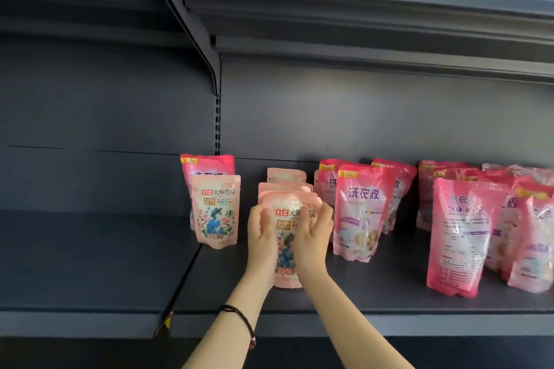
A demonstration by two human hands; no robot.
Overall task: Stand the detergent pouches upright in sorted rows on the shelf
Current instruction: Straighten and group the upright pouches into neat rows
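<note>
Two bare forearms reach in from 6 o'clock, and the left wrist wears a dark beaded bracelet (241, 319). The left hand (261, 237) and right hand (313, 238) hold a pale pink pouch (284, 241) between them. It stands upright on the dark shelf (365, 293), just below the middle of the view. The left fingers (260, 214) curl round its left edge and the right fingers (326, 213) curl round its right edge, pinching the pouch from both sides.

Directly behind it, toward 12 o'clock, more pale pouches (285, 186) stand in a row, with only their tops showing. At 9 o'clock from the held pouch, another pale floral pouch (216, 213) stands upright, and a deeper pink pouch (207, 165) is just behind it.

At 3 o'clock, a deep pink pouch (363, 213) stands at the front of its own row. Further along at 3 o'clock, near the frame edge, a looser cluster of pink pouches (463, 237) leans at mixed angles.

A grey back panel (359, 117) rises beyond them, and an upper shelf (359, 21) overhangs at 12 o'clock.
</note>
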